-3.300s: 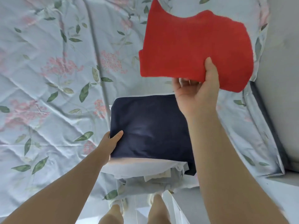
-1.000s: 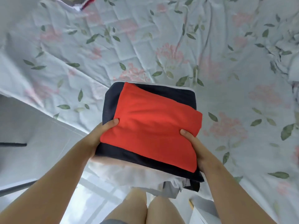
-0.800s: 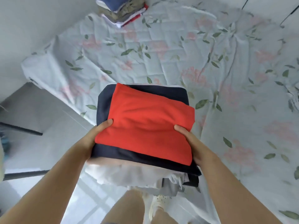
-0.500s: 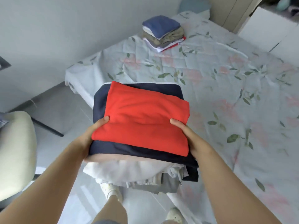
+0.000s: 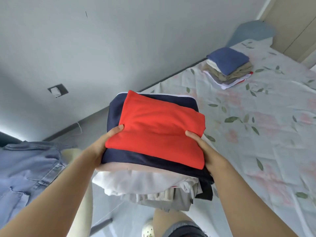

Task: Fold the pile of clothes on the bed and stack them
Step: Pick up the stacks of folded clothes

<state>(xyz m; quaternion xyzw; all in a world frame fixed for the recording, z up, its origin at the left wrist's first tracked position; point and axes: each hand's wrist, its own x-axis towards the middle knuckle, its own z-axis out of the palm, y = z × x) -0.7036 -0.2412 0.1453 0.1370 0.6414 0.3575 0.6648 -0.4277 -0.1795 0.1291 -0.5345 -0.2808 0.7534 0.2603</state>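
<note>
Off to the far left of the grip, a denim garment (image 5: pixel 29 168) is seen draped, well apart and no part of this move. Next, the left hand (image 5: pixel 104 144) is clamped on the near-left edge of the carried stack (image 5: pixel 150 178). Its thumb is laid on top of the red garment (image 5: pixel 160 130), and its fingers are tucked underneath, hidden from view. The stack is held in the air between both hands, clear of the bed. The red piece is on top, a navy garment (image 5: pixel 115 108) lies under it, and pale layers sag below. On the other side, the right hand (image 5: pixel 203 147) is clamped on the near-right edge in the same way, thumb over and fingers under. To the right of that hand, and beyond it, the bed (image 5: pixel 266 137) is spread out. Ahead of the grip and further to the right, well apart, a second stack (image 5: pixel 228 65) sits on the bed. So the target is judged to lie forward and to the right, on the right hand's side. A carry that way is called for, with the load kept level, since the loose lower layers could well slip.
</note>
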